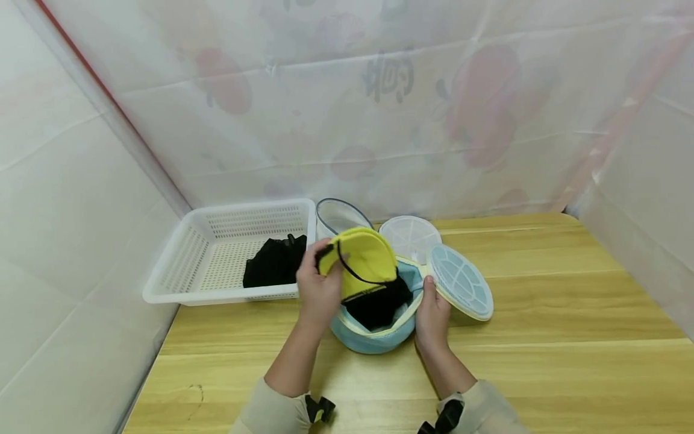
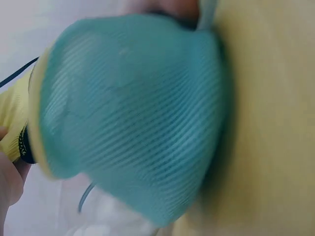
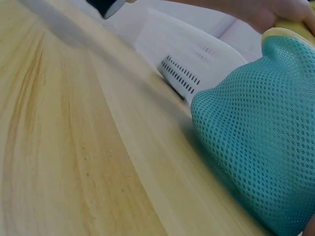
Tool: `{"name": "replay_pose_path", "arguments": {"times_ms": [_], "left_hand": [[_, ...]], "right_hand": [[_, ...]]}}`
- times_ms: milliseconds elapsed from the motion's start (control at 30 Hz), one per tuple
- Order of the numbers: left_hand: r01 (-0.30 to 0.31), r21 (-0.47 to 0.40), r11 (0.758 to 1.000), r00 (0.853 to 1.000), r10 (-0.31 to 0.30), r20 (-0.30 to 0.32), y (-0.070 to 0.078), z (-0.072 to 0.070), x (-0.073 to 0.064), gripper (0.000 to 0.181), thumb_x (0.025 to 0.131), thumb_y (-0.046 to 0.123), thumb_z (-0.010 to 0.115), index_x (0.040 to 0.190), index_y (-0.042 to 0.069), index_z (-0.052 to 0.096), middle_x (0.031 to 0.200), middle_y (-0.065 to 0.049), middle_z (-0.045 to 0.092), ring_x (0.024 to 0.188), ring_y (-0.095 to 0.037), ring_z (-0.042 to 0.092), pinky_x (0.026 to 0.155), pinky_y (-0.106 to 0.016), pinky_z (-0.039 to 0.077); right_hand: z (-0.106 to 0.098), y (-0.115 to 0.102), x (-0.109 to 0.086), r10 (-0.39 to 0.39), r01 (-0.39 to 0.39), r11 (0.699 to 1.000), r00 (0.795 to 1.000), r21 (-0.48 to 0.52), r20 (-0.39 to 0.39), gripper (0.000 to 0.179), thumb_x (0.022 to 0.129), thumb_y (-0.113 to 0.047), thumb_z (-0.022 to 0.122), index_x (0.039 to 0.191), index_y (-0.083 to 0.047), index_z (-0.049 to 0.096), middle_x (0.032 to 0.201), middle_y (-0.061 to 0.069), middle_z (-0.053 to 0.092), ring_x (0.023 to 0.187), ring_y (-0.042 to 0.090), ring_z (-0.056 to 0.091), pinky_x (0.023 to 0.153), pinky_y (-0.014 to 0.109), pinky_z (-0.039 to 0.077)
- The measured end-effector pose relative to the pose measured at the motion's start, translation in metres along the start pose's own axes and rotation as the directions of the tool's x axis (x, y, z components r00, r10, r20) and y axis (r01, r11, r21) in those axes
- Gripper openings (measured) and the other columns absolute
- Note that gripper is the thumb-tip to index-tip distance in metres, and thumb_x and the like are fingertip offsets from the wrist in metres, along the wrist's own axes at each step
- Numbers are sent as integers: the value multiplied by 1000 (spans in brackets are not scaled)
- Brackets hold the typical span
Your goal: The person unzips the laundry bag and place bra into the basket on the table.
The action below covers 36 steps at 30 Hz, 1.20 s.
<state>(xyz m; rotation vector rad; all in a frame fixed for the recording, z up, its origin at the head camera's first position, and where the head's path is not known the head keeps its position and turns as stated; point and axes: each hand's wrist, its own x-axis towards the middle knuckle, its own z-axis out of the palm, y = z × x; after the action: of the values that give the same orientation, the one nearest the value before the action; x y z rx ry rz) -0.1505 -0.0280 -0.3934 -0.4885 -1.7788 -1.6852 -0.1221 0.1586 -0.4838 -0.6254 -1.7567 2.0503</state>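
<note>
In the head view my left hand (image 1: 320,289) pinches a yellow bra (image 1: 365,256), cup-shaped and folded, with black edging and a thin black strap. It is held above the mouth of a round light-blue mesh laundry bag (image 1: 374,343). Inside the bag lies black fabric (image 1: 379,304); whether it is joined to the bra cannot be told. My right hand (image 1: 434,316) grips the bag's pale-yellow rim on the right, thumb over the edge. The bag's round lid (image 1: 461,282) hangs folded back to the right. Blue mesh (image 2: 133,113) fills much of the left wrist view.
A white perforated basket (image 1: 173,289) stands at the left, holding a black garment (image 1: 275,262). Behind the bag are a white mesh bag with a dark rim (image 1: 341,217) and a white round lid (image 1: 410,235). Whitish sheeting (image 1: 325,120) walls the wooden table (image 1: 569,313).
</note>
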Motion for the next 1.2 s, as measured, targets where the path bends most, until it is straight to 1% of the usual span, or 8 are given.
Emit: {"name": "replay_pose_path", "arguments": {"times_ms": [133,333,500,633,733,900,1067,1200], "left_hand": [[-25,12,1000,987,27,-157,5,-22,18,30,87,-6,75,114,-11,62,104,-17,70,93,-10,68,78,-22,60],[-72,124,990,941,109,-321,2,-72,45,31,87,-7,74,113,-15,61,105,12,69,95,-7,67,84,-22,57],[2,278,961,924,105,-369,-7,-116,53,27,92,-7,62,118,-12,61,108,0,69,90,-6,61,79,-17,51],[29,475,879,947,128,-296,-20,-146,56,31,92,-8,56,122,-6,64,116,-17,72,97,-17,65,84,-16,47],[-43,607,793,969,182,-168,-31,-165,61,34,87,-14,55,119,-6,65,121,-23,69,110,-36,63,96,-32,47],[-107,739,665,983,184,-23,-50,-183,65,35,79,-22,56,106,-5,68,118,-29,55,109,-49,48,87,-58,46],[-91,818,568,985,171,-10,-66,-191,67,30,73,-25,55,94,-6,65,104,-30,50,101,-51,45,83,-61,44],[-100,843,528,964,260,-49,-74,-195,70,19,77,-22,54,84,-6,61,94,-28,51,94,-52,45,80,-61,34]], "right_hand": [[1,-2,1,19,-19,1000,1000,-3,-24,57,107,-47,46,129,1,67,143,7,60,125,4,53,97,9,42],[-4,-3,2,64,-66,997,996,-26,-61,58,104,-53,50,109,0,74,105,-13,68,104,-2,57,89,10,44],[-10,-6,2,68,-70,997,994,-16,-82,55,104,-52,50,113,-3,73,103,-19,65,107,-1,56,89,8,44],[-15,-8,4,66,-66,998,994,4,-83,53,105,-51,50,115,-3,72,104,-20,65,109,-1,56,89,6,44],[-19,-8,6,75,-75,997,994,7,-83,54,105,-51,50,121,-3,71,106,-21,65,110,-2,55,88,5,44],[-24,-6,8,77,-76,997,993,12,-87,58,105,-52,49,132,-3,66,121,-14,64,118,1,54,90,4,43],[-27,-4,7,56,-54,998,995,25,-77,61,105,-51,48,140,-2,60,142,0,58,129,5,52,94,4,43],[-27,-3,5,55,-54,998,995,18,-86,62,104,-53,49,139,-3,62,143,4,58,128,5,52,94,4,43]]}}
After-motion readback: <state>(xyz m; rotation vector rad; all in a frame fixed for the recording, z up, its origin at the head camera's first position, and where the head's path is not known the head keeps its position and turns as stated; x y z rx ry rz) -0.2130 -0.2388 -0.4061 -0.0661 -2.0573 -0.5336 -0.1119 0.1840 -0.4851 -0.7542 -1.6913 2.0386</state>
